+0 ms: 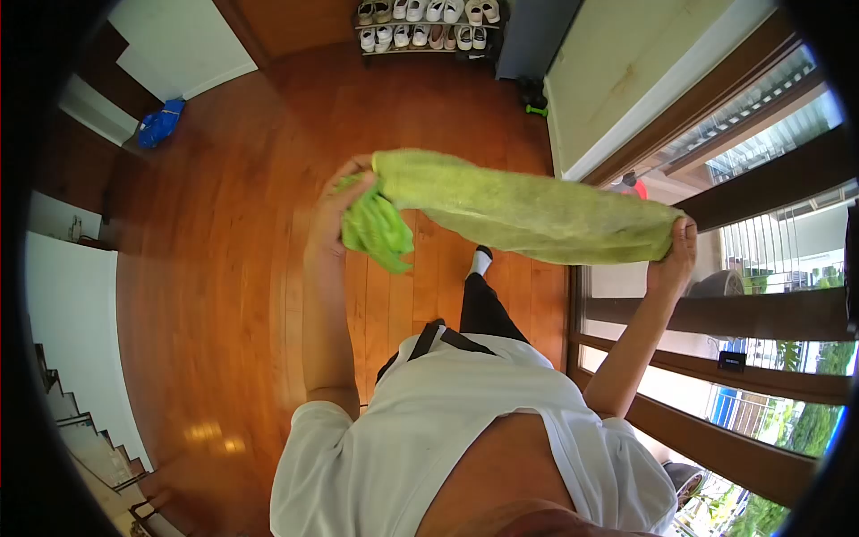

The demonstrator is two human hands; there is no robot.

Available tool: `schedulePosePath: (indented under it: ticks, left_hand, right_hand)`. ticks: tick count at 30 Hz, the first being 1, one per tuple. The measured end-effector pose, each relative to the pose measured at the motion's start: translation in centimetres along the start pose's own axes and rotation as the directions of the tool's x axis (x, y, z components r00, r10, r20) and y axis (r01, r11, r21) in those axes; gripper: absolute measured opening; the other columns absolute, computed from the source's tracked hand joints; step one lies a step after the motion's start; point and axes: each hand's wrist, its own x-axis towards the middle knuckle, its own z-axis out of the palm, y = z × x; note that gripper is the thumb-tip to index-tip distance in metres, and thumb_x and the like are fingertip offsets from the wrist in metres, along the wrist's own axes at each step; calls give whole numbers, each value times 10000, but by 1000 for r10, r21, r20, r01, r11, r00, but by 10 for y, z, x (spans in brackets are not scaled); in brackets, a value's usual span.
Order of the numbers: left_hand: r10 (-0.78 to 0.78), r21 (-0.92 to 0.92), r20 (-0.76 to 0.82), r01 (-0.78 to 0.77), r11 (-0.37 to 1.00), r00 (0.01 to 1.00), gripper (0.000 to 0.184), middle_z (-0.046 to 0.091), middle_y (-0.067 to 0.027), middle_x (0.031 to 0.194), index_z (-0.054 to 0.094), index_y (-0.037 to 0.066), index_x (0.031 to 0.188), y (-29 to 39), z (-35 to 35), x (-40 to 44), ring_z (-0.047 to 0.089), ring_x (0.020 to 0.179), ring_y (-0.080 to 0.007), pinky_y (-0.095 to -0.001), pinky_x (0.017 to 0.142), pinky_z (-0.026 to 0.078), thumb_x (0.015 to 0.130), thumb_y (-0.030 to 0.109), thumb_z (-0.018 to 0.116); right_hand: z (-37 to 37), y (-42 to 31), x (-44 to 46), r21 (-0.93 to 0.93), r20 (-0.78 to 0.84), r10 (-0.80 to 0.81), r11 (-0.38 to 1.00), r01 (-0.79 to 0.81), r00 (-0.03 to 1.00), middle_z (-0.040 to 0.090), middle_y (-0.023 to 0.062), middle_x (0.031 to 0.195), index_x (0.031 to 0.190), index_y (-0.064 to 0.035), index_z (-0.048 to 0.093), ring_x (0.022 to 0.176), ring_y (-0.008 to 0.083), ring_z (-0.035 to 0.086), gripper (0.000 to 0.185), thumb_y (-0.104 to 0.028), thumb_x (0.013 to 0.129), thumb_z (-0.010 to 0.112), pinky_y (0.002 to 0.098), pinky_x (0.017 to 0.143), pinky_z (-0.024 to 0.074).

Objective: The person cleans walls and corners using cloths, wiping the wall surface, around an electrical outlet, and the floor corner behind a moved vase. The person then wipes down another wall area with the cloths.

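A long yellow-green cloth (519,210) is stretched in the air between my two hands, folded lengthwise and faintly stained. My left hand (338,204) is closed on its left end and also grips a bunched, brighter green cloth (378,228), which hangs down. Whether the two cloths are joined cannot be seen. At the other end, my right hand (682,246) is closed around the corner of the yellow-green cloth. Both arms are held out in front of my body, above the floor.
Glossy wooden floor (233,295) lies below me. Wood-framed windows (716,313) run along the right side. Ahead stands a shoe rack (425,49) beside a grey cabinet (537,36). Green dumbbells (535,110) sit by the wall, and a blue bag (161,123) lies far left.
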Motion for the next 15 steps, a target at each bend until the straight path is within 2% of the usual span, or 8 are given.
schedulePosePath:
  ticks: [2,3,4,7,9,11,12,15]
  left_hand:
    - [121,-239,130,-88,967,984,209,618,-31,910,603,77,1030,8,-12,36,610,779,-147,-277,638,518,879,219,628]
    - [100,-230,182,-56,972,978,244,625,-35,928,600,70,1053,-6,-18,50,615,797,-148,-277,653,519,873,231,637]
    - [-20,-82,195,37,996,981,279,633,-40,947,597,63,1076,-27,-24,65,620,815,-148,-278,669,520,868,243,646]
    - [-415,306,143,358,882,899,386,654,-52,1004,588,42,1144,-109,-27,108,636,870,-151,-280,715,523,852,280,674]
    - [-582,351,74,525,775,810,441,660,-57,1032,582,32,1175,-146,-9,142,640,901,-152,-281,748,523,837,291,695]
    - [-687,314,33,645,697,726,479,659,-56,1050,574,24,1191,-158,9,176,638,925,-150,-281,784,520,819,290,719]
    - [-658,320,86,605,729,748,462,649,-72,1068,564,9,1198,-154,8,185,628,963,-159,-302,789,528,827,244,707]
    - [-516,107,102,506,856,850,455,653,-70,1024,575,10,1184,-100,21,259,623,977,-166,-310,832,515,815,235,719]
  right_hand:
    - [17,14,32,51,15,50,997,-50,999,607,80,997,1037,-35,539,895,182,602,188,-205,958,523,317,792,506]
    - [25,22,50,77,25,71,994,-73,997,615,96,1024,1065,-30,532,922,199,612,209,-212,962,516,333,817,513]
    - [31,40,67,70,-36,149,987,-147,988,606,95,1026,1103,-28,523,934,185,600,222,-201,965,509,330,817,505]
    - [54,90,105,172,82,356,915,-365,931,598,87,1019,1133,-23,516,950,176,586,229,-184,971,496,328,832,496]
    - [63,126,137,158,174,388,896,-414,905,591,76,1014,1132,-23,516,947,171,577,228,-175,963,506,322,845,488]
    - [80,122,173,133,161,369,911,-390,915,591,72,1010,1126,-20,515,933,174,578,230,-167,949,529,324,851,486]
    - [79,113,183,116,171,344,924,-365,923,592,74,1013,1127,-21,514,937,175,579,231,-166,948,530,325,853,486]
    - [93,99,263,137,190,268,946,-295,945,602,91,1061,1137,-23,505,997,200,596,250,-205,967,495,349,883,492]
